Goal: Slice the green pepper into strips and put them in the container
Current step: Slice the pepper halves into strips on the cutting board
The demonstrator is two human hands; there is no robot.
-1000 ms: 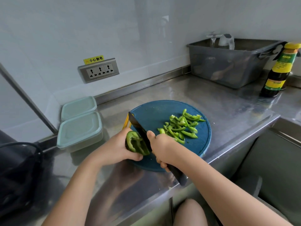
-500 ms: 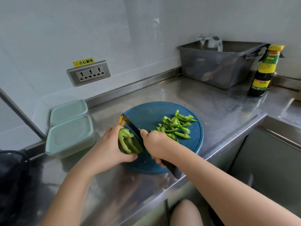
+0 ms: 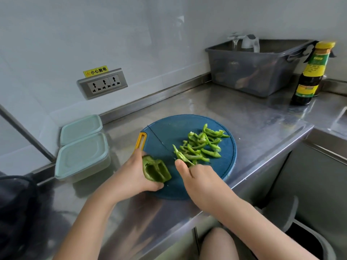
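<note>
A piece of green pepper (image 3: pixel 155 171) lies cut side up at the near left of the round blue cutting board (image 3: pixel 228 162), and my left hand (image 3: pixel 131 177) grips it from the left. My right hand (image 3: pixel 197 179) is shut on a knife (image 3: pixel 161 142), whose blade shows only as a thin dark line running across the board to its far left. The handle is hidden in my fist. A fresh strip (image 3: pixel 181 156) lies just right of the blade. A pile of green pepper strips (image 3: pixel 202 145) covers the board's right half. Two lidded pale green containers (image 3: pixel 82 156) stand left of the board.
A grey plastic tub (image 3: pixel 255 72) with a glass and a kettle inside stands at the back right. Next to it is a dark sauce bottle (image 3: pixel 309 76). A wall socket (image 3: pixel 103 83) is behind the steel counter (image 3: pixel 262 117). A sink edge (image 3: pixel 326 141) lies to the right.
The knife has come away from the pepper piece to the right, and a newly cut strip lies beside the pile. My left hand still holds the pepper piece.
</note>
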